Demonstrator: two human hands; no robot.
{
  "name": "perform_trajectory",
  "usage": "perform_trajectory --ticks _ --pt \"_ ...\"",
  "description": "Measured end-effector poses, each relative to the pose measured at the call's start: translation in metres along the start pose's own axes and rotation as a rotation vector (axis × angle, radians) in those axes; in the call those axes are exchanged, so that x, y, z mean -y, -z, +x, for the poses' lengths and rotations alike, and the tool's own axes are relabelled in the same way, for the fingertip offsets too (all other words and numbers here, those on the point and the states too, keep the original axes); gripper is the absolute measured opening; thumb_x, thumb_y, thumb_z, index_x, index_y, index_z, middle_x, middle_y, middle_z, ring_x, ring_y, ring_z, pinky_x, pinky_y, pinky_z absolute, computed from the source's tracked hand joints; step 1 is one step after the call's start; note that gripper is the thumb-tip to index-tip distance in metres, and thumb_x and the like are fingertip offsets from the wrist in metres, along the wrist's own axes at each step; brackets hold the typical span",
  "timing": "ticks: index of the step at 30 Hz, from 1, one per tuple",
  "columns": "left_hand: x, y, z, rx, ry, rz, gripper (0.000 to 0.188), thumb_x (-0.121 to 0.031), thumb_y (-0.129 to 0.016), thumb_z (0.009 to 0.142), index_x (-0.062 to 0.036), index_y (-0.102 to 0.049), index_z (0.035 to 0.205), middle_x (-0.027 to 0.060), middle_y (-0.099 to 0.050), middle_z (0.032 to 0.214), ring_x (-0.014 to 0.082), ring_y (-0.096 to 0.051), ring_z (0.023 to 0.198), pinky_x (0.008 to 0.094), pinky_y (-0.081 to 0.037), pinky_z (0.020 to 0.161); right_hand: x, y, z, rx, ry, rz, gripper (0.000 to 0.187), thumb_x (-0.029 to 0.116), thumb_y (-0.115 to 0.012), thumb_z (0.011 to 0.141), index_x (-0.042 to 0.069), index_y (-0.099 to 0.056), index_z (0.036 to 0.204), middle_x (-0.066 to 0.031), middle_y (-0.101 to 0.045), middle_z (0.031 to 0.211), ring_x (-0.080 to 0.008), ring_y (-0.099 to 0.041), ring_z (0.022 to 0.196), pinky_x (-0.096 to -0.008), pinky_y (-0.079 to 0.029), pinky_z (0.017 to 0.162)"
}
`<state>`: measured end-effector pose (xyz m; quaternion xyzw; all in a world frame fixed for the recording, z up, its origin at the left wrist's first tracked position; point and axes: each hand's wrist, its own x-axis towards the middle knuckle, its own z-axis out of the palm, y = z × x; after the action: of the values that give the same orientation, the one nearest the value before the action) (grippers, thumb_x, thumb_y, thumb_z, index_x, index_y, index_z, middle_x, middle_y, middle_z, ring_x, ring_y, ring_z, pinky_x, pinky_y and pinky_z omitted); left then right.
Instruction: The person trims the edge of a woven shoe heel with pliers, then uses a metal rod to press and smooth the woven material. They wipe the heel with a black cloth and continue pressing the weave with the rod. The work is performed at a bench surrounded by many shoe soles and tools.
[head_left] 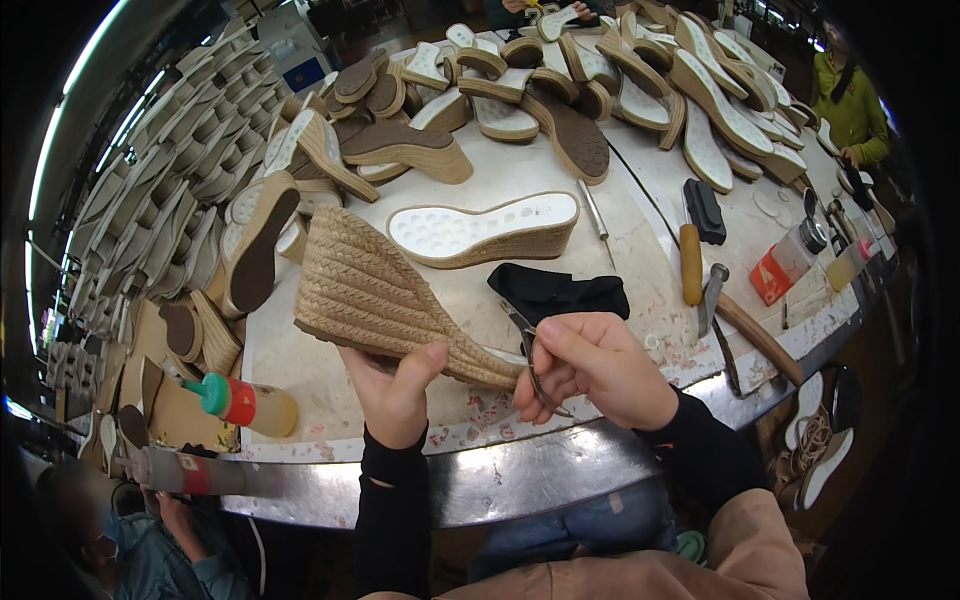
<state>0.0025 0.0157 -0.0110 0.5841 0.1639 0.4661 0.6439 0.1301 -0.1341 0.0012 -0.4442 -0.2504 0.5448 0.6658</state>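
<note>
My left hand (392, 395) grips a wedge shoe sole (385, 290) wrapped in tan braided rope, thumb on its side and fingers beneath. Its thick heel points up to the left, and its thin toe end reaches my right hand (600, 368). That hand is closed around dark metal scissors (531, 345), partly hidden by the fingers, right at the toe end. Just beyond it lies a folded black cloth (560, 292). Behind the held piece, another wedge sole (485, 228) rests on its side, its white dimpled top showing.
A pile of wedge soles (480, 105) covers the far table. To the right lie an awl (691, 265), a hammer (755, 335) and a red-labelled bottle (788, 262). A green-capped glue bottle (245, 404) stands left. Racked soles (160, 190) and co-workers surround the table.
</note>
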Motion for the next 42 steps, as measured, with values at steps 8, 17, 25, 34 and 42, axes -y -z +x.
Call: perform_trajectory --ticks 8,17,25,34,42 --pt "-0.005 -0.004 -0.008 0.057 0.004 0.089 0.065 -0.005 -0.063 0.062 0.002 -0.039 0.121 0.0162 -0.051 0.114 0.0203 -0.054 0.096 0.0326 -0.047 0.084 0.011 -0.008 -0.013 0.024 -0.018 -0.349 0.038 0.027 -0.048 0.096 -0.001 -0.058 0.074 -0.0056 -0.061 0.065 -0.0073 -0.057 0.055 -0.0195 -0.047 0.052" --pt "-0.016 -0.011 -0.012 0.075 0.061 0.131 0.063 -0.002 -0.062 0.061 0.0025 -0.04 0.12 0.0157 -0.05 0.115 0.0181 -0.052 0.097 0.0304 -0.046 0.084 0.002 -0.017 -0.013 0.053 -0.064 -0.234 0.037 0.026 -0.047 0.097 -0.003 -0.058 0.076 -0.0065 -0.061 0.068 -0.0084 -0.058 0.059 -0.0207 -0.048 0.054" --pt "-0.012 -0.011 -0.011 0.094 -0.017 0.141 0.06 0.0 -0.061 0.061 0.0032 -0.042 0.118 0.0146 -0.05 0.114 0.0169 -0.053 0.095 0.0296 -0.046 0.083 -0.001 -0.02 -0.013 0.023 -0.073 -0.167 0.037 0.026 -0.045 0.098 -0.002 -0.056 0.077 -0.0064 -0.06 0.067 -0.0087 -0.057 0.057 -0.0211 -0.048 0.053" --pt "-0.007 -0.01 -0.013 0.061 -0.035 0.145 0.062 0.003 -0.06 0.063 0.0043 -0.038 0.121 0.0153 -0.049 0.115 0.0169 -0.054 0.093 0.0294 -0.047 0.081 0.0 -0.022 -0.013 0.012 0.004 -0.385 0.037 0.024 -0.043 0.098 0.001 -0.053 0.071 -0.0038 -0.058 0.059 -0.0066 -0.053 0.045 -0.0198 -0.043 0.041" --pt "-0.005 -0.007 -0.011 0.036 -0.024 0.128 0.064 0.005 -0.059 0.063 0.0033 -0.037 0.123 0.017 -0.049 0.117 0.0181 -0.054 0.096 0.0301 -0.048 0.082 0.003 -0.016 -0.012 0.06 -0.103 -0.1 0.035 0.027 -0.043 0.098 0.0 -0.051 0.076 -0.0101 -0.06 0.064 -0.0121 -0.058 0.051 -0.0221 -0.047 0.045"
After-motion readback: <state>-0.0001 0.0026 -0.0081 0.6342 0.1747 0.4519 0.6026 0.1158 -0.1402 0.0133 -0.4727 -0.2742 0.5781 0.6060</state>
